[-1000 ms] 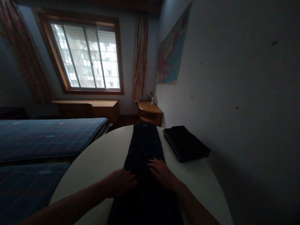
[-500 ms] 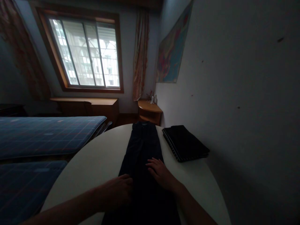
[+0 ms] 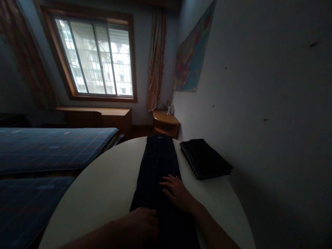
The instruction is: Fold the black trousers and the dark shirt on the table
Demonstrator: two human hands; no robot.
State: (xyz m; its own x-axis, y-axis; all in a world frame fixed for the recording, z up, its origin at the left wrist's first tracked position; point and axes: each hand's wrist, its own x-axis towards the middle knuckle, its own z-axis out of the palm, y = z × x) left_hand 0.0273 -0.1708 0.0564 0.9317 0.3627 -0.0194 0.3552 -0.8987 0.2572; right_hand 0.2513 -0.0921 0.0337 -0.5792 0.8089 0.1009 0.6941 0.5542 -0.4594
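Observation:
A pair of dark trousers (image 3: pixel 162 159), folded lengthwise, lies flat along the round table with its waistband at the far end. My right hand (image 3: pixel 176 192) rests on the right side of the cloth, fingers spread and laid flat. Nearer to me, my left hand (image 3: pixel 144 223) is on the left edge of the trousers with its fingers curled down into the fabric; its fingertips are hidden. The near end of the trousers runs out of the bottom of the view.
The white round table (image 3: pixel 109 180) carries a folded stack of black cloth (image 3: pixel 204 159) at its right side. A wall (image 3: pixel 259 86) stands close on the right. Plaid mattresses (image 3: pixel 52 148) are on the left. A corner shelf (image 3: pixel 166 117) and a desk (image 3: pixel 114 112) stand beyond.
My left hand has moved toward me and slightly right along the trousers, whose left side now looks smoother. The right hand has stayed almost in place.

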